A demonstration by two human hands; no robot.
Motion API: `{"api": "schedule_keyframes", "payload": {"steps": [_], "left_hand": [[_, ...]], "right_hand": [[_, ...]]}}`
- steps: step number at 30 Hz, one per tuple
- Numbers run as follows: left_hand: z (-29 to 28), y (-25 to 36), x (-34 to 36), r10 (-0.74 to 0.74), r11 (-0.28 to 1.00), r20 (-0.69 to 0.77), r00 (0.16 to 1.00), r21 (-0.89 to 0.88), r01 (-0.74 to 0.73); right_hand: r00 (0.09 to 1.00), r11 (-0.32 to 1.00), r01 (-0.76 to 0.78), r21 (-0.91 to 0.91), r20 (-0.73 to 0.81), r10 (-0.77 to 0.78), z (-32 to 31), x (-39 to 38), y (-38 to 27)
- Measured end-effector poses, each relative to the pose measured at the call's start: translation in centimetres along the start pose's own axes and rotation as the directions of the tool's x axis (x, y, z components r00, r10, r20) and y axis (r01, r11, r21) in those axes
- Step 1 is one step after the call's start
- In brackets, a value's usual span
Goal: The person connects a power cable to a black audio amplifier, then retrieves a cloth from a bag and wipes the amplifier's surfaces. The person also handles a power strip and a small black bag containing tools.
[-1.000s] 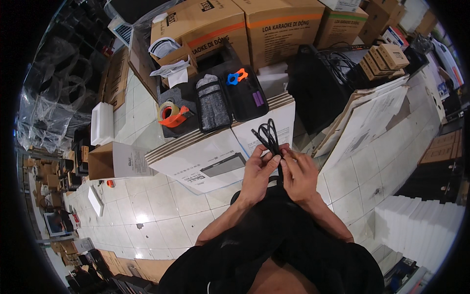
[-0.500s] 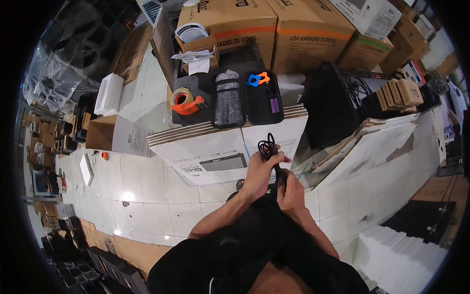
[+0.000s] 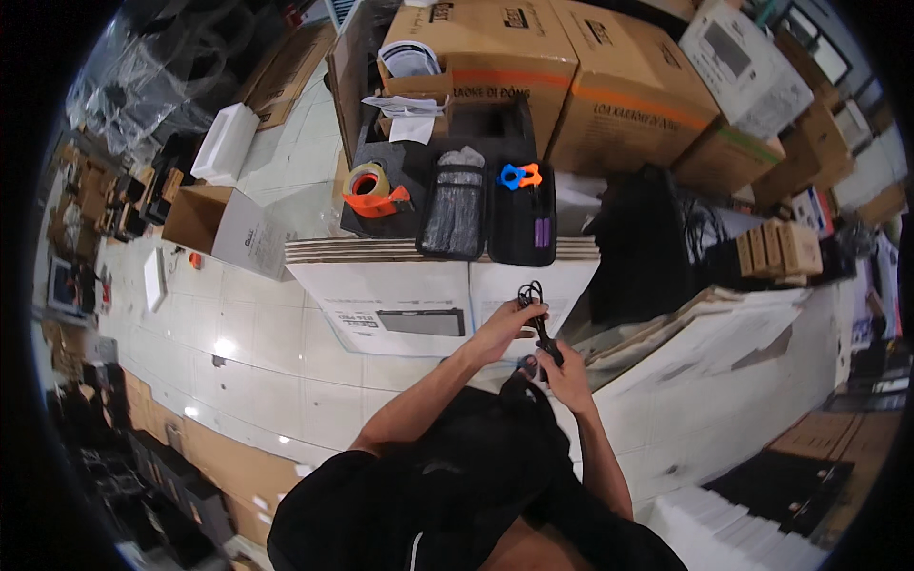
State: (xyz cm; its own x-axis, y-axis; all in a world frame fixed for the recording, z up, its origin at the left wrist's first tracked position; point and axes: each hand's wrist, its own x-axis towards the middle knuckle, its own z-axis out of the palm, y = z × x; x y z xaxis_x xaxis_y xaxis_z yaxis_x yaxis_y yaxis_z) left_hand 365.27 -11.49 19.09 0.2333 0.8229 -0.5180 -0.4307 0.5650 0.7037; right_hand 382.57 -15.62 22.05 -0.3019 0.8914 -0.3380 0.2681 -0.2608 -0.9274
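Observation:
A coiled black cable (image 3: 534, 294) is held in front of me, its loops standing up above my fingers. My left hand (image 3: 503, 330) pinches the bundle below the loops. Lower down, my right hand (image 3: 569, 373) grips the thicker dark end. Beyond the hands, an open black zip case (image 3: 520, 246) lies on stacked flat cartons. A grey pouch (image 3: 458, 202) fills its left half. In the right half sit a blue ring (image 3: 512, 176), an orange ring (image 3: 530, 175) and purple batteries (image 3: 542, 232).
Tape rolls (image 3: 366, 181) lie left of the case, near a small box of papers (image 3: 414, 105). Large brown cartons (image 3: 628, 105) stand behind. Folded white cardboard (image 3: 705, 333) leans at right, beside a black cloth (image 3: 638, 247). An opened carton (image 3: 233, 233) rests on the tiled floor.
Both arms reach out further from my body, and more of the cable shows between the hands. My view has shifted a little. The cable remains in both hands.

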Motion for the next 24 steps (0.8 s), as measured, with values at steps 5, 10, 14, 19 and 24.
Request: {"api": "schedule_keyframes", "payload": {"steps": [5,10,14,19,24], "left_hand": [[-2.6,2.7,8.0,0.676,0.503,-0.053,0.735,0.762,-0.408],[-4.6,7.8,14.5,0.682,0.084,-0.007,0.731,0.994,-0.068],[-5.0,7.0,17.6,0.632,-0.102,-0.021,0.775,0.989,0.110],[-5.2,6.3,18.1,0.755,-0.046,-0.055,0.654,0.990,0.135],[-5.9,5.1,17.7,0.876,0.086,-0.059,0.478,0.996,-0.035]], "right_hand": [[0.969,0.880,0.246,-0.407,0.066,-0.240,-10.1,9.5,-2.1],[0.797,0.144,0.510,-0.848,0.403,-0.449,-13.7,22.0,-8.7],[0.587,-0.337,0.666,-0.665,0.746,-0.313,-12.2,30.7,-11.6],[0.519,-0.440,0.744,-0.503,0.850,-0.096,-9.5,36.8,-13.1],[0.376,-0.629,0.712,-0.313,0.926,-0.036,-7.5,40.6,-13.4]]}}
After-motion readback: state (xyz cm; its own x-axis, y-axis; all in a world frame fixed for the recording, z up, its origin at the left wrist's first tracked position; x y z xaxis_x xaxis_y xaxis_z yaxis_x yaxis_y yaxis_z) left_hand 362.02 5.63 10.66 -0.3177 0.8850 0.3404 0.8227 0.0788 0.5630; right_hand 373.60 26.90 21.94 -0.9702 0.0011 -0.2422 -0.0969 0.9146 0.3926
